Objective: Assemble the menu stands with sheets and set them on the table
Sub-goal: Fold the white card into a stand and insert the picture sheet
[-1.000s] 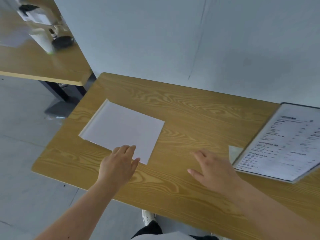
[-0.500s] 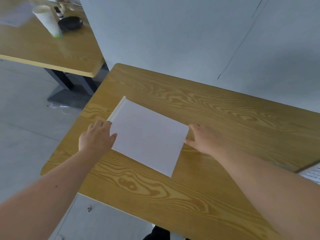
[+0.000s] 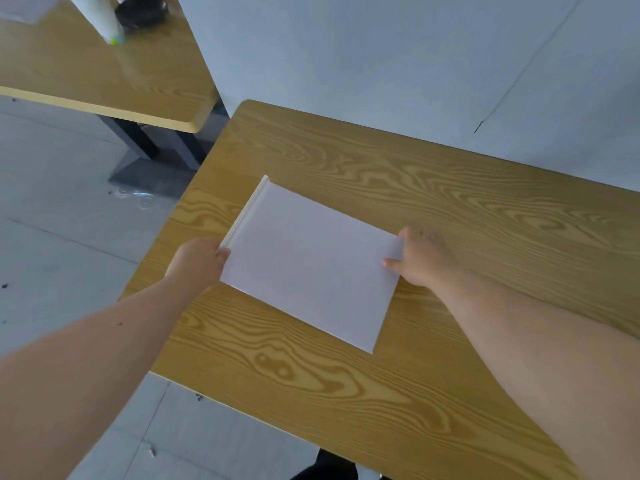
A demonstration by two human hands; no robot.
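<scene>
A flat white menu stand (image 3: 311, 265) with a blank face and a raised strip along its left edge lies on the wooden table (image 3: 415, 174), near the table's left end. My left hand (image 3: 199, 261) grips its left edge at the near corner of the strip. My right hand (image 3: 420, 258) holds the right edge, thumb on top and fingers under it. The right side looks slightly raised off the wood. No printed sheet is in view.
A grey wall (image 3: 381, 57) runs along the table's far edge. A second wooden table (image 3: 104, 74) stands at the upper left with a white cup (image 3: 100, 19) and a dark round object (image 3: 142, 10) on it. Grey floor lies to the left.
Both hands went from resting near the stand to gripping its left and right edges. The view swung left, so the printed menu at the right is out of sight.
</scene>
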